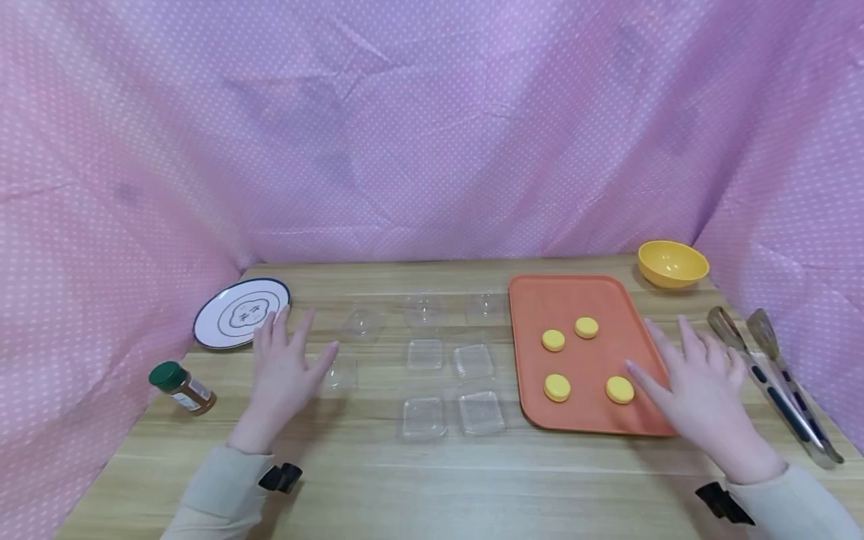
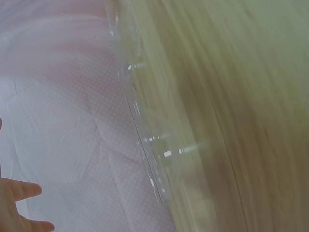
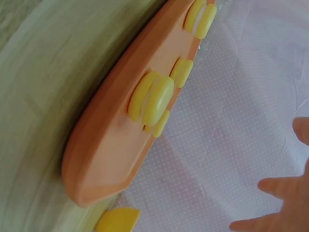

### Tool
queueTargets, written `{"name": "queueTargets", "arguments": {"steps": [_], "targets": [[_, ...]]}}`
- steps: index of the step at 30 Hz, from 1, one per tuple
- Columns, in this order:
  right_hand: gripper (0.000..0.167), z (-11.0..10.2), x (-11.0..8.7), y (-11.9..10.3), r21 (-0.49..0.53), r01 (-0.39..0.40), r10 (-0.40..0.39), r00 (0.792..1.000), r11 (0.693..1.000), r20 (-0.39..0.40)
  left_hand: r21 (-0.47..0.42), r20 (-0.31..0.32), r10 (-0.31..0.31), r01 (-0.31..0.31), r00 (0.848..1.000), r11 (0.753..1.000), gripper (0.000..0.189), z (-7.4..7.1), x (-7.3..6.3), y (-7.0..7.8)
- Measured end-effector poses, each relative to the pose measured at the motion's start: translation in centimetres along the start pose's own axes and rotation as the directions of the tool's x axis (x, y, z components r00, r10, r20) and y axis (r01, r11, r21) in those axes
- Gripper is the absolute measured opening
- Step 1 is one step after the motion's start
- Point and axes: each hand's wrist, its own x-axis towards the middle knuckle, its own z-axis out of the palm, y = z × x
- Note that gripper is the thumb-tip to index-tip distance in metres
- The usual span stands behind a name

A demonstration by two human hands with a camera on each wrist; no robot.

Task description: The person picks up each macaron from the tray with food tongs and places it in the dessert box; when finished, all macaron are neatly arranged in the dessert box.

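My left hand hovers with spread fingers between a plate and the clear plastic pieces, holding nothing. Above the right edge of an orange tray, my right hand is also spread and holds nothing. Several yellow macarons lie on that tray; the right wrist view shows a pale filling in one macaron. Clear square plastic containers stand in the middle of the table. Behind and left of them are clear domed pieces, one of them close to my left thumb.
At the left lies a white plate with a dark rim, and a green-capped spice jar on its side. A yellow bowl stands at the back right. Two metal tongs lie along the right edge. Pink dotted cloth surrounds the table.
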Motion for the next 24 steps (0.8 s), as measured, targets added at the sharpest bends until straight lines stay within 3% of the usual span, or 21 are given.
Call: {"name": "queueTargets", "arguments": {"steps": [7, 13, 17, 24], "targets": [[0.061, 0.0, 0.2, 0.2, 0.145, 0.067, -0.052, 0.993, 0.987, -0.103, -0.056, -0.070, 0.044, -0.048, 0.997, 0.997, 0.064, 0.4, -0.1, 2.2], [0.054, 0.2, 0.1, 0.9, 0.225, 0.115, -0.082, 0.985, 0.968, -0.151, -0.123, -0.055, 0.081, -0.088, 0.995, 0.989, 0.066, 1.3, -0.3, 4.4], [0.054, 0.4, 0.0, 1.7, 0.249, 0.099, -0.071, 0.990, 0.964, -0.120, -0.135, -0.002, 0.099, -0.098, 0.995, 0.986, 0.071, 2.1, -0.5, 5.9], [0.058, 0.7, -0.3, 3.3, 0.258, 0.005, -0.009, 1.000, 0.966, 0.015, -0.201, 0.118, 0.150, -0.125, 0.982, 0.972, 0.075, 3.2, -0.8, 8.6]]}}
